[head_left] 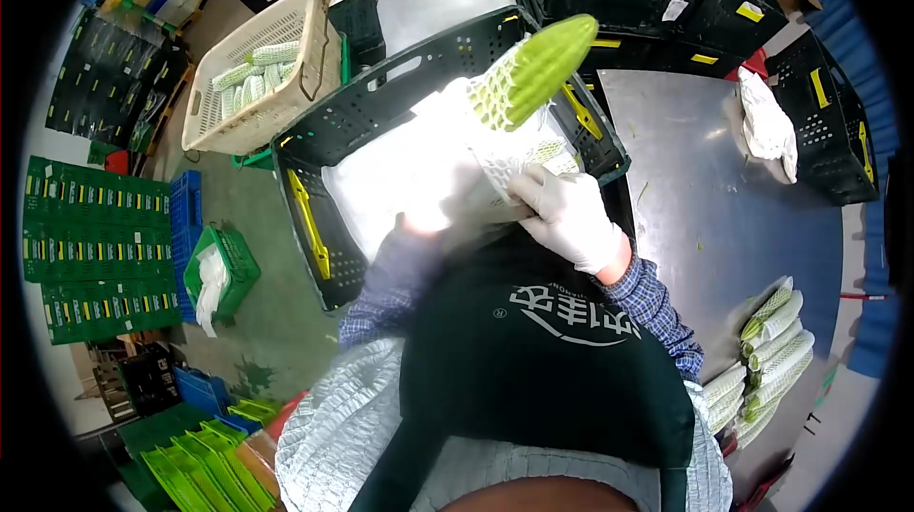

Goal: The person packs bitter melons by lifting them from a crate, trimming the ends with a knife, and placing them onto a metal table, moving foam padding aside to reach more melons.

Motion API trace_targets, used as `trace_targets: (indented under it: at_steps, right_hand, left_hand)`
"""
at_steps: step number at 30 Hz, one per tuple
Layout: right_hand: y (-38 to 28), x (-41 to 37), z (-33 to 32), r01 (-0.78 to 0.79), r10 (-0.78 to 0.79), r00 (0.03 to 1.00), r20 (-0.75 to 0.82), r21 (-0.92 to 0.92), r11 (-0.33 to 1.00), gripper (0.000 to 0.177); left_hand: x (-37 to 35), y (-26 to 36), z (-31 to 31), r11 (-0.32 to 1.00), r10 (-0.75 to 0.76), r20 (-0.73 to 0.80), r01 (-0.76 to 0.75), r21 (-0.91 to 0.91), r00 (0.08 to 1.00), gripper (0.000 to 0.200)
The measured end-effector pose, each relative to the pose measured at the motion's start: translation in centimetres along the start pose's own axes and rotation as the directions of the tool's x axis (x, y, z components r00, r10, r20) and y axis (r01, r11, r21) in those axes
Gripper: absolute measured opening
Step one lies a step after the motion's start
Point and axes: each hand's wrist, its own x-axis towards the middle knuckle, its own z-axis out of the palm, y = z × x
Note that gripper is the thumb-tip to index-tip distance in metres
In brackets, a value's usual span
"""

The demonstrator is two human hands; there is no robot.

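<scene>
A large green gourd (pixel 547 65) stands tilted over a black crate (pixel 362 98), its lower part inside a white foam net (pixel 493 98) and its tip bare. My right hand (pixel 571 217), in a white glove, pinches the lower end of the net. On the left side of the net is my left hand (pixel 428 212); glare and blur hide its fingers, so its grip cannot be made out. White sheeting (pixel 367 179) lies in the crate. Part of another netted gourd (pixel 552 152) shows behind my right hand.
A metal table (pixel 695 169) on the right bears netted gourds (pixel 776 350) and a white bag (pixel 766 127). A beige basket (pixel 309 46) holds more netted gourds. Black crates (pixel 633 12) stand behind. A green crate (pixel 243 260) sits on the floor at left.
</scene>
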Motion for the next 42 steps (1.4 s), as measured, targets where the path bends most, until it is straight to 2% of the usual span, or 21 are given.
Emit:
trace_targets:
  at_steps: [1,3,7,10,11,13,18,21,23,25,26,28,29,30,31,33,36,37,38,40,42]
  right_hand:
    - [-0.1,0.1,0.1,0.026,-0.026,0.999,-0.024,0.026,0.999,0.027]
    - [-0.4,0.5,0.6,0.079,-0.072,0.993,-0.091,0.075,0.994,0.028]
    - [-2.4,2.0,1.0,0.183,-0.183,0.975,-0.127,-0.018,0.983,0.031]
    - [-3.6,2.7,0.7,0.237,-0.250,0.963,-0.103,-0.125,0.964,0.032]
    - [-3.7,2.8,1.0,0.258,-0.270,0.958,-0.099,-0.118,0.959,0.015]
    - [-4.0,2.7,1.5,0.254,-0.268,0.952,-0.147,-0.104,0.962,0.014]
    - [-3.0,2.2,0.5,0.173,-0.183,0.944,-0.273,-0.060,0.983,0.022]
    - [-1.1,1.7,-1.0,-0.086,0.115,0.933,-0.341,0.097,0.992,0.049]
    - [0.4,1.5,-1.4,-0.146,0.212,0.897,-0.388,0.192,0.970,0.067]
    - [1.8,0.9,-2.2,-0.081,0.148,0.909,-0.390,0.184,0.980,0.084]
    - [2.6,0.3,-2.1,-0.146,0.296,0.902,-0.313,0.425,0.894,0.090]
    - [2.8,0.0,-3.2,0.012,0.346,0.915,-0.208,0.871,0.492,0.098]
    - [2.4,-0.2,-3.6,0.003,0.390,0.914,-0.111,0.963,0.268,0.100]
    - [2.2,-0.6,-2.8,0.015,0.444,0.892,-0.083,0.988,0.154,0.105]
    - [2.0,-1.0,-1.9,-0.025,0.447,0.893,-0.055,0.985,0.172,0.108]
    - [1.4,-1.6,-1.4,-0.057,0.421,0.907,-0.022,0.983,0.175,0.119]
    - [2.9,-2.4,-1.5,-0.159,0.523,0.847,-0.091,0.897,0.413,0.076]
    - [3.0,-2.3,-2.0,-0.184,0.539,0.831,-0.136,0.848,0.497,0.059]
    - [3.1,-2.3,-2.4,-0.214,0.554,0.813,-0.181,0.791,0.573,0.044]
    - [3.5,-1.9,-3.3,-0.279,0.500,0.798,-0.335,0.529,0.801,0.041]
    - [3.5,-1.1,-4.2,-0.236,0.509,0.744,-0.434,0.542,0.807,0.042]
  left_hand:
    - [0.0,-0.4,-0.1,0.980,0.154,0.011,-0.154,0.127,0.988,0.067]
    - [-0.1,-0.4,-0.1,0.953,-0.025,0.018,0.029,-0.302,1.000,0.068]
    - [0.6,1.2,-0.1,0.585,-0.079,0.239,0.239,-0.775,0.968,0.069]
    - [0.6,1.2,0.1,0.310,-0.059,0.364,0.364,-0.879,0.929,0.070]
    - [0.5,1.3,0.2,0.236,-0.046,0.387,0.386,-0.892,0.921,0.071]
    - [0.0,1.3,0.2,0.129,-0.025,0.422,0.421,-0.898,0.906,0.072]
    - [-0.5,1.4,0.0,0.101,-0.061,0.407,0.411,-0.906,0.912,0.074]
    - [-0.2,1.5,-0.3,0.134,-0.105,0.364,0.376,-0.917,0.926,0.075]
    - [-0.2,2.3,-0.4,0.160,-0.117,0.331,0.346,-0.924,0.936,0.076]
    - [-0.6,4.3,-0.4,0.226,-0.128,0.285,0.307,-0.924,0.950,0.077]
    - [-0.8,5.8,-0.3,0.289,-0.127,0.256,0.283,-0.915,0.958,0.078]
    - [-0.7,7.6,-0.3,0.408,-0.122,0.190,0.224,-0.885,0.974,0.082]
    - [-0.1,8.5,-0.1,0.474,-0.044,0.162,0.163,-0.865,0.986,0.095]
    - [0.3,8.8,0.8,0.525,-0.029,0.155,0.147,-0.838,0.987,0.106]
    - [-0.4,8.2,1.4,0.406,-0.005,0.321,0.296,-0.865,0.947,0.107]
    - [-1.0,6.4,3.5,-0.139,0.237,0.338,0.376,-0.916,0.911,0.073]
    - [-1.0,5.2,3.2,-0.050,0.208,0.607,0.628,-0.777,0.767,0.065]
    - [-1.0,4.7,3.3,0.003,-0.009,0.578,0.578,-0.816,0.816,0.064]
    - [-0.7,4.8,3.6,0.049,-0.027,0.554,0.555,-0.830,0.832,0.061]
    - [-0.1,5.1,3.9,0.146,-0.064,0.501,0.505,-0.851,0.863,0.056]
    - [-0.1,5.5,4.2,0.194,-0.104,0.470,0.481,-0.855,0.877,0.059]
